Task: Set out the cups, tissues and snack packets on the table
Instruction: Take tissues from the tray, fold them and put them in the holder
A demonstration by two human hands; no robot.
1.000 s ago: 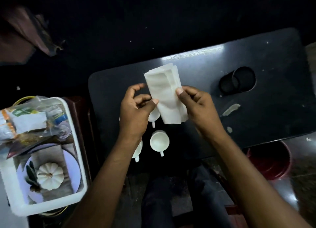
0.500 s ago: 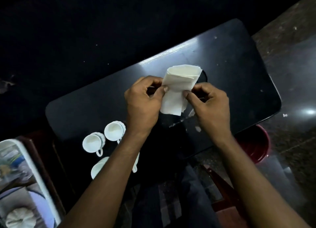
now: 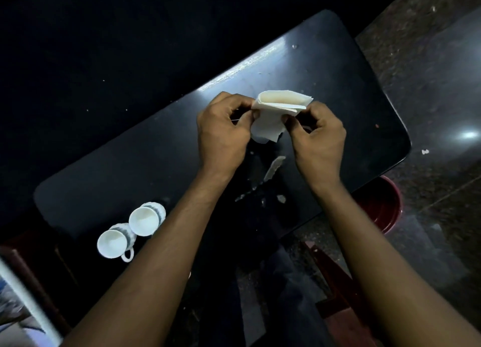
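Now both hands, left (image 3: pixel 221 130) & right (image 3: pixel 318 135), pinch a folded tissue stack (image 3: pixel 276 112) betw. them, held above desk (image 3: pixel 351 91) centre. Two cups (image 3: pixel 132 229) touching, on desk's near-left corner.

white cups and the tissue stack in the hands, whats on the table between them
In the head view only bare dark tabletop and the left forearm lie between the two white cups and the tissue stack, held by the left hand and right hand.

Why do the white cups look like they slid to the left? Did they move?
Cannot tell for sure. The cups sit by the black table's near left edge, close together as before; the whole table shifted too, so the camera likely turned.
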